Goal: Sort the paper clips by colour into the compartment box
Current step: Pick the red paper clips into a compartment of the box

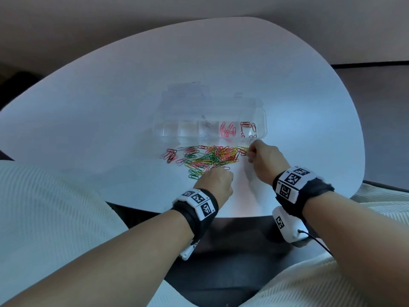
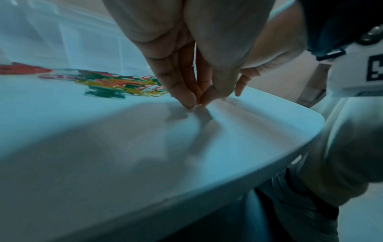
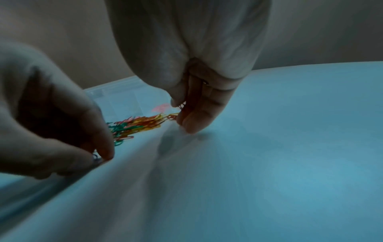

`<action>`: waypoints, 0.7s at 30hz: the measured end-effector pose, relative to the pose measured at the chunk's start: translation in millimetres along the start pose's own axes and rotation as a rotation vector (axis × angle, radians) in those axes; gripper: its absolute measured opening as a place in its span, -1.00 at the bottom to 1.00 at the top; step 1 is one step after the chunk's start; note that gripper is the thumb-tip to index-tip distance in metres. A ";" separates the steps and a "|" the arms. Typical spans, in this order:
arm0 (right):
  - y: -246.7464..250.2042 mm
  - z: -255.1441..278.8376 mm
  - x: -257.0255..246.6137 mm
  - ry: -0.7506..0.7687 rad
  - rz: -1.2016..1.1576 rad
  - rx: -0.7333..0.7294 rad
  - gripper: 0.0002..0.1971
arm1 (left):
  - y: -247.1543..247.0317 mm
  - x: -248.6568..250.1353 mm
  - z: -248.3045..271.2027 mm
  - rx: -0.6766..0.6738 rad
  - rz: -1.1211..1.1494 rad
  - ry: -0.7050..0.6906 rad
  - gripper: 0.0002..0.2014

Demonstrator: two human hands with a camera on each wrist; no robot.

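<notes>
A heap of mixed paper clips (image 1: 205, 158) in green, yellow, orange, pink and red lies on the white table (image 1: 88, 129), just in front of the clear compartment box (image 1: 177, 129). Pink clips (image 1: 228, 129) fill one compartment and orange clips (image 1: 247, 128) fill the rightmost one. My left hand (image 1: 221, 171) is at the heap's near edge, fingertips together on the table (image 2: 194, 103), pinching a small pale clip (image 3: 96, 157). My right hand (image 1: 250, 154) is at the heap's right end, thumb and fingers pinching an orange clip (image 3: 182, 106).
The box's three left compartments look empty. Its clear lid (image 1: 188, 94) lies open behind it. The table's rounded near edge (image 2: 300, 139) is close to my wrists, with pale clothing (image 1: 44, 218) and a dark gap below.
</notes>
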State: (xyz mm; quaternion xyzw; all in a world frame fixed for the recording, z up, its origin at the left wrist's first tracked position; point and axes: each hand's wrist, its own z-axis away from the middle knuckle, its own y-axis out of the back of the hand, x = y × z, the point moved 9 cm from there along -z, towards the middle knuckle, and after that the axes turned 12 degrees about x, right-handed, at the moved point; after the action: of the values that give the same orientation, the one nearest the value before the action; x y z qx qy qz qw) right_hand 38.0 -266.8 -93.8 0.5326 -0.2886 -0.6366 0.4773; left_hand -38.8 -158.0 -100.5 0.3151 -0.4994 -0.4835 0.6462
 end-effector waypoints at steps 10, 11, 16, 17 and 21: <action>13.9 4.6 -6.8 0.157 0.195 0.107 -0.78 | 30.1 -13.7 -19.5 0.143 0.070 0.021 -0.76; 14.1 4.7 -7.5 0.165 0.226 0.109 -0.78 | 27.5 -13.3 -20.3 0.129 0.044 0.010 -0.74; 10.7 3.3 -10.7 0.203 0.333 0.088 -0.76 | 13.6 -11.0 -19.8 0.074 -0.064 -0.006 -0.71; 9.0 2.9 -11.8 0.216 0.358 0.084 -0.77 | 12.7 -9.9 -19.5 0.074 -0.070 -0.010 -0.72; 3.7 0.7 -12.6 0.215 0.376 0.071 -0.81 | 11.1 -7.4 -18.5 0.073 -0.062 -0.022 -0.76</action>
State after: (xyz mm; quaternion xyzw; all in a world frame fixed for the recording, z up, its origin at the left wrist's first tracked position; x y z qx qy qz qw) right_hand 38.2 -256.8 -85.3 0.5507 -0.3523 -0.4652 0.5969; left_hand -18.0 -148.8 -98.8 0.3485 -0.5138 -0.4879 0.6136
